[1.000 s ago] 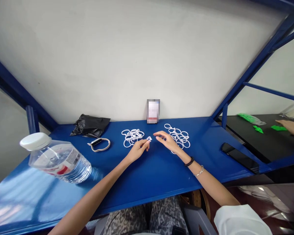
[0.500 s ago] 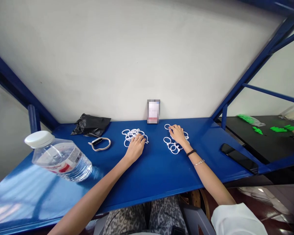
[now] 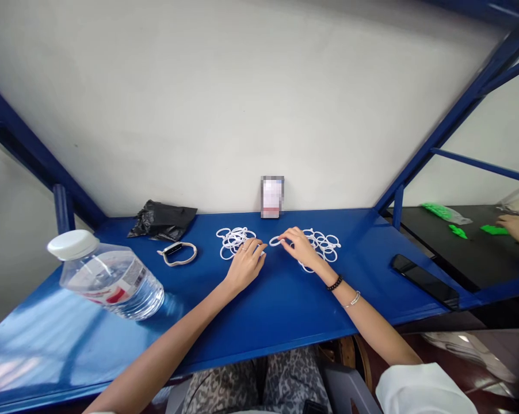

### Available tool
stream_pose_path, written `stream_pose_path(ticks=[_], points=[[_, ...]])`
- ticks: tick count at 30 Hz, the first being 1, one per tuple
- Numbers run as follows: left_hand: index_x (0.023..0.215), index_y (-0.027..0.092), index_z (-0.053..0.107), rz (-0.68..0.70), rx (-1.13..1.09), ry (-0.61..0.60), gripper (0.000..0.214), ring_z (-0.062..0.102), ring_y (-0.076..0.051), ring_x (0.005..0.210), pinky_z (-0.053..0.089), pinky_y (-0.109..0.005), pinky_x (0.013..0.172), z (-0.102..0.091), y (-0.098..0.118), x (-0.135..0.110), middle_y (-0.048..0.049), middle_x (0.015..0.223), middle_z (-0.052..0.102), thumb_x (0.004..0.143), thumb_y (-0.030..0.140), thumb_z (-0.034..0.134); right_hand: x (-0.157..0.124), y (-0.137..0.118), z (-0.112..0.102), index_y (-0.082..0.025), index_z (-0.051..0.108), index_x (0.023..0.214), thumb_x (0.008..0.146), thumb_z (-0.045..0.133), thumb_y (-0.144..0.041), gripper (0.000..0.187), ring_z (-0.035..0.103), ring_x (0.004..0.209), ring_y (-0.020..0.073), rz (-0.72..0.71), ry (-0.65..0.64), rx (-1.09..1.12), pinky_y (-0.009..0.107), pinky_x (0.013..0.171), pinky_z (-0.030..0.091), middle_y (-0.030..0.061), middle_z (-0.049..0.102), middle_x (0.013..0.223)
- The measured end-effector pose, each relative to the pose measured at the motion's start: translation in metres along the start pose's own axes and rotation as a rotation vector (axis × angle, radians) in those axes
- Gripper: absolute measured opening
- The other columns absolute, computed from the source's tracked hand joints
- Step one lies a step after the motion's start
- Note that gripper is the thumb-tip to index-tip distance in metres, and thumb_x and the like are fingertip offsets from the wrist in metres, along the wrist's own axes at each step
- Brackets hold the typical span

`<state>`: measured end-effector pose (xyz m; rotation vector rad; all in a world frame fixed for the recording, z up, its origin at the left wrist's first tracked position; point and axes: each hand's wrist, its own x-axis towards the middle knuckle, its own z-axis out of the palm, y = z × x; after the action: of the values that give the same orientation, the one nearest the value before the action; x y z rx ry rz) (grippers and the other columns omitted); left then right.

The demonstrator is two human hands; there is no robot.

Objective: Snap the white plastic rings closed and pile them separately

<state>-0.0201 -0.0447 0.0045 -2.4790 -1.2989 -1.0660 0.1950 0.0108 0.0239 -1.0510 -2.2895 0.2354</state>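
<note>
blue worktop (image 3: pixel 251 322) | left heap (image 3: pixel 233 238) and right heap (image 3: pixel 327 245) of white rings | left hand (image 3: pixel 245 265) at left heap, can't tell if fingers grip | right hand (image 3: pixel 301 248), fingers just off right heap, pinching | one ring (image 3: pixel 274 245), now picked out, between heaps

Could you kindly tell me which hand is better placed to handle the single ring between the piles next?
Probably the right hand: it appears to pinch the ring, while the left hand is over the left pile.
</note>
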Motion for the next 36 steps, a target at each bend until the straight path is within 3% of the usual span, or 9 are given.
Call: stream_pose_path(ticks=[3,7,10,14,18,22,28,32,36], points=[[0.112,0.017,0.06,-0.012,-0.056,-0.006,0.022,0.056,-0.025,0.109,0.049,-0.04,0.092,0.004,0.0,-0.002,-0.0105,0.11,0.063,0.095,0.027,0.049,-0.005,-0.028,0.007,-0.02,0.066,0.095,0.094,0.052,-0.025,0.015,0.056,0.092,0.0218,-0.042,-0.014,0.141,0.039,0.086,0.045,0.0067,0.067,0.092],[0.091,0.018,0.066,-0.062,-0.255,-0.052,0.025,0.056,-0.023,0.097,0.049,-0.037,0.086,0.005,-0.004,-0.002,-0.0084,0.093,0.065,0.096,0.033,0.047,-0.009,-0.047,0.009,-0.021,0.066,0.091,0.094,0.054,-0.03,0.015,0.057,0.091,0.0201,-0.014,-0.034,0.332,0.036,0.083,0.047,0.0052,0.066,0.09],[0.079,0.018,0.067,-0.138,-0.477,-0.087,0.033,0.056,-0.021,0.092,0.047,-0.035,0.085,0.001,-0.003,0.001,-0.0072,0.086,0.066,0.097,0.037,0.046,-0.009,-0.049,0.007,-0.021,0.066,0.089,0.093,0.056,-0.035,0.017,0.058,0.091,0.0186,0.055,-0.036,0.482,0.035,0.087,0.045,0.0039,0.065,0.09],[0.079,0.016,0.068,-0.287,-0.759,-0.19,0.042,0.057,-0.018,0.082,0.044,-0.031,0.08,-0.005,0.002,0.004,-0.0056,0.08,0.065,0.095,0.048,0.046,-0.008,-0.047,0.009,-0.019,0.062,0.093,0.091,0.056,-0.045,0.027,0.06,0.082,0.0159,0.19,-0.113,0.771,0.032,0.079,0.047,0.0028,0.062,0.089],[0.077,0.014,0.068,-0.405,-0.932,-0.202,0.052,0.055,-0.017,0.077,0.042,-0.029,0.073,-0.004,0.005,0.004,-0.0053,0.078,0.063,0.09,0.059,0.046,-0.008,-0.047,0.011,-0.019,0.059,0.1,0.086,0.062,-0.049,0.033,0.06,0.079,0.0145,0.298,-0.159,0.971,0.03,0.08,0.046,0.0002,0.062,0.081],[0.076,0.014,0.068,-0.481,-1.0,-0.202,0.057,0.053,-0.015,0.074,0.042,-0.028,0.071,0.0,0.005,0.002,-0.0043,0.076,0.061,0.089,0.064,0.043,-0.008,-0.047,0.011,-0.018,0.06,0.093,0.082,0.068,-0.047,0.032,0.059,0.076,0.0138,0.314,-0.194,1.02,0.03,0.078,0.044,-0.0002,0.062,0.076],[0.074,0.015,0.066,-0.602,-1.13,-0.252,0.061,0.056,-0.018,0.081,0.044,-0.027,0.068,-0.002,0.008,0.006,-0.0065,0.082,0.063,0.085,0.069,0.042,-0.009,-0.046,0.013,-0.018,0.056,0.081,0.08,0.069,-0.048,0.033,0.056,0.069,0.0127,0.344,-0.149,0.954,0.027,0.066,0.041,-0.0006,0.063,0.072],[0.068,0.014,0.062,-0.633,-1.203,-0.264,0.052,0.05,-0.013,0.069,0.037,-0.025,0.063,-0.009,0.01,0.008,-0.0038,0.074,0.06,0.082,0.064,0.055,-0.008,-0.05,0.006,-0.018,0.055,0.083,0.077,0.072,-0.048,0.036,0.05,0.058,0.0093,0.373,-0.265,1.053,0.024,0.054,0.034,-0.0004,0.063,0.072],[0.067,0.014,0.059,-0.651,-1.406,-0.339,0.045,0.041,-0.011,0.06,0.032,-0.026,0.063,-0.013,0.012,0.008,0.0005,0.058,0.05,0.081,0.057,0.062,-0.008,-0.053,0.003,-0.016,0.053,0.074,0.078,0.069,-0.056,0.043,0.031,0.049,0.0051,0.416,-0.404,1.239,0.023,0.048,0.021,-0.0049,0.05,0.062]])
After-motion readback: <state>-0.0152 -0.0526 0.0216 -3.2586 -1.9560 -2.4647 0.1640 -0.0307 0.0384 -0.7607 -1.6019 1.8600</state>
